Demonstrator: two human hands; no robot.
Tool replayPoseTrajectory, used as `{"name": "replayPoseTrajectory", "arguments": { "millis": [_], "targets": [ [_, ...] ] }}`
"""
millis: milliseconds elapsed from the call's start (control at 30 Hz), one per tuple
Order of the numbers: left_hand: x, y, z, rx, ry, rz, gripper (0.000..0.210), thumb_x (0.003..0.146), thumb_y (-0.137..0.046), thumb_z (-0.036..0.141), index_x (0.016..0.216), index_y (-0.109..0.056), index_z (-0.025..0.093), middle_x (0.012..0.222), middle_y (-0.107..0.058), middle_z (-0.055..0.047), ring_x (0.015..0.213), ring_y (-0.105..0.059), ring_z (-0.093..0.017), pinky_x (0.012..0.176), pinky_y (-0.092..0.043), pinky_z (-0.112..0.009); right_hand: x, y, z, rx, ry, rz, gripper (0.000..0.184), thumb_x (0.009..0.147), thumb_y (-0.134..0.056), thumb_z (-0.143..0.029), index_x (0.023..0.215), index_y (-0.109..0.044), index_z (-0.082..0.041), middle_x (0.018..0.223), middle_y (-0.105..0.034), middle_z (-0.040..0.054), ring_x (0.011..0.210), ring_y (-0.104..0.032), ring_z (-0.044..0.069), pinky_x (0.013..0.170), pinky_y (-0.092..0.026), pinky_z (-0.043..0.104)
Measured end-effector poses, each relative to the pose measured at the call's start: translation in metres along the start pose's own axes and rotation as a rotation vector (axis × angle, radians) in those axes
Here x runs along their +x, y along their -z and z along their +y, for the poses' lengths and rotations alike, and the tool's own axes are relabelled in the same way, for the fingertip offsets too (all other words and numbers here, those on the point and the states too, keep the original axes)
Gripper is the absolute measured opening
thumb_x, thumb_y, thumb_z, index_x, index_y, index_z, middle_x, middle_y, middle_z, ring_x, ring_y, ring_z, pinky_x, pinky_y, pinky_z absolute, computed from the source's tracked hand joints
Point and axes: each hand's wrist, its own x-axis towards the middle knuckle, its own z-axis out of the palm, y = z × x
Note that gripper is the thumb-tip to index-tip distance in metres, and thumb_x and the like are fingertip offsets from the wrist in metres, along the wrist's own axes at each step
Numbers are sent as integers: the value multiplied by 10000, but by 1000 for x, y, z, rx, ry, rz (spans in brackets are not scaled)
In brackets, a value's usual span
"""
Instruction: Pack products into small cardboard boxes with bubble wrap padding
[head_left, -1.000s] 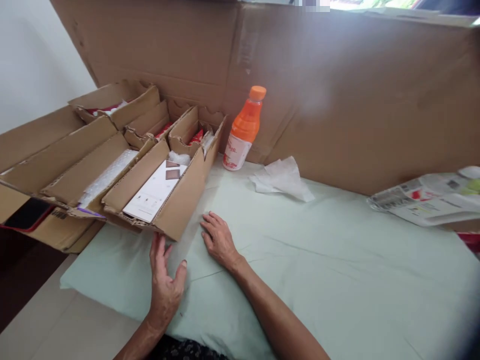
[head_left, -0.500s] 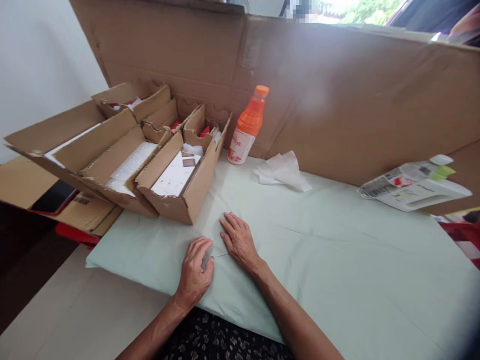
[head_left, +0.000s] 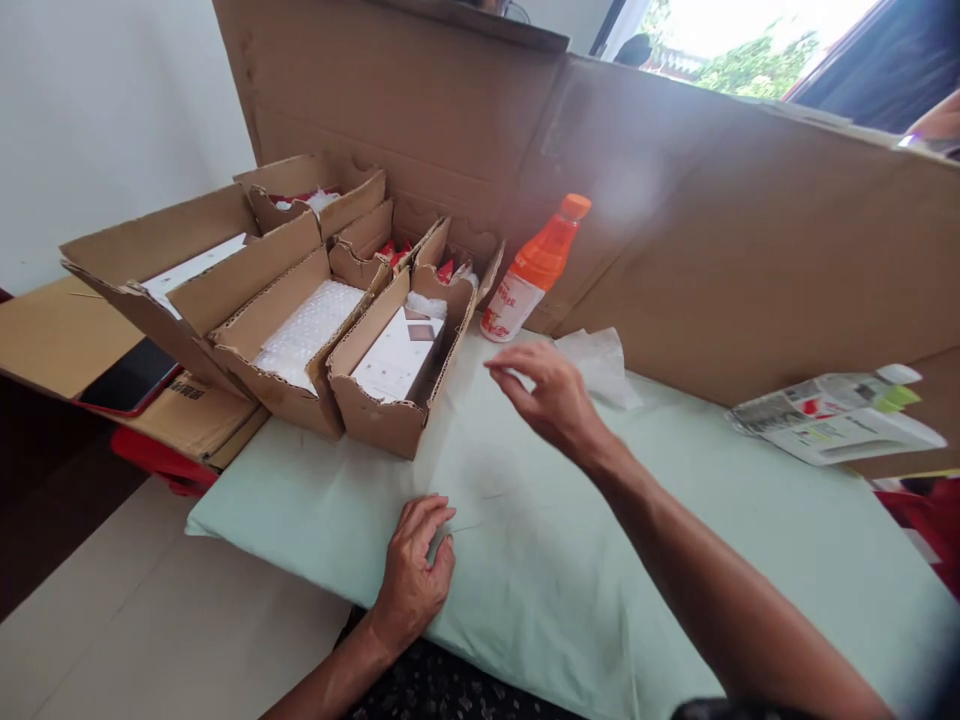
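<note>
My left hand (head_left: 417, 560) rests at the near edge of the pale green cloth (head_left: 525, 570), its fingers curved and apart from the thumb, with nothing in it. Raised over the cloth, my right hand (head_left: 551, 390) points left, thumb and fingers apart and nothing between them. Closest to that hand are a bottle with an orange cap (head_left: 534, 270) and a crumpled white tissue (head_left: 600, 365), partly covered by the hand. Left of it stands a cardboard box (head_left: 382, 425) holding flat white pieces (head_left: 397, 355). Beside that, another box holds bubble wrap (head_left: 311, 330).
More cardboard compartments (head_left: 112, 270) stand at the left, some with red packets (head_left: 394, 252). A tall cardboard panel (head_left: 750, 240) closes off the back. Flat plastic packaging (head_left: 832, 410) leans against it at right. A dark flat device (head_left: 135, 375) lies on a carton at far left.
My right hand has lifted off the cloth and moved forward and right, towards the bottle and tissue. My left hand stays at the near edge. The camera view has shifted somewhat.
</note>
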Motion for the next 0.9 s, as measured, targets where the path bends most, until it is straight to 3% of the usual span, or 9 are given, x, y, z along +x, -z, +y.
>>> {"name": "replayPoseTrajectory", "arguments": {
  "millis": [133,233,333,400,467,567,700,800,900],
  "targets": [
    [-2,-5,0,25,-8,36,314,889,-518,91,1134,-683,198,1186,-708,-109,1122,-672,-226,946,-600,-390,108,18,-17,-262,56,-174,270,932,-514,-222,918,-782,-188,993,-764,95,965,-667,246,800,-452,335],
    [-2,-8,-1,59,-35,52,326,888,-518,76,1142,-677,205,1176,-710,-102,1110,-675,-214,945,-602,-383,161,0,-30,-396,46,-325,231,849,-599,-190,984,-780,-142,1003,-770,148,969,-700,284,754,-456,321],
    [-1,-10,-2,96,-89,51,330,888,-512,68,1142,-674,205,1158,-713,-105,1104,-679,-211,941,-605,-381,185,-23,-36,-448,60,-401,330,783,-662,-146,1095,-761,-105,1074,-762,200,1019,-710,310,783,-485,325],
    [-1,-8,-2,115,-113,45,340,887,-507,62,1148,-673,204,1156,-716,-112,1112,-683,-214,934,-608,-376,188,-26,-33,-416,112,-424,324,766,-666,-116,1076,-761,-110,1067,-765,190,1026,-709,299,814,-492,325],
    [0,-4,-1,114,-108,19,339,884,-514,68,1146,-677,211,1158,-721,-113,1105,-695,-214,916,-615,-362,184,-11,-22,-320,125,-356,254,785,-633,-107,1003,-764,-125,1007,-773,148,975,-710,268,809,-489,320],
    [6,6,3,100,-39,-45,312,883,-540,95,1121,-694,225,1142,-734,-100,1041,-725,-201,864,-627,-318,163,40,15,-73,20,-103,162,851,-598,-155,910,-749,-145,882,-754,71,837,-676,196,738,-474,290],
    [37,10,11,79,42,-155,292,885,-537,120,1098,-711,216,1128,-744,-96,1013,-736,-198,857,-625,-306,114,106,102,225,-199,190,91,866,-675,-254,833,-715,-179,755,-673,4,698,-583,130,690,-459,277],
    [77,-5,14,57,-6,-251,315,864,-527,108,1101,-712,201,1154,-737,-105,1041,-723,-205,900,-613,-330,81,124,161,127,-450,195,132,860,-698,-295,751,-687,-220,651,-594,-29,662,-580,149,724,-492,331],
    [117,-30,10,60,-130,-291,343,830,-523,81,1099,-712,177,1148,-729,-120,1057,-707,-222,932,-595,-371,78,122,174,-80,-465,243,74,862,-691,-286,812,-729,-247,739,-669,-4,777,-651,207,812,-524,381]
  ]
}}
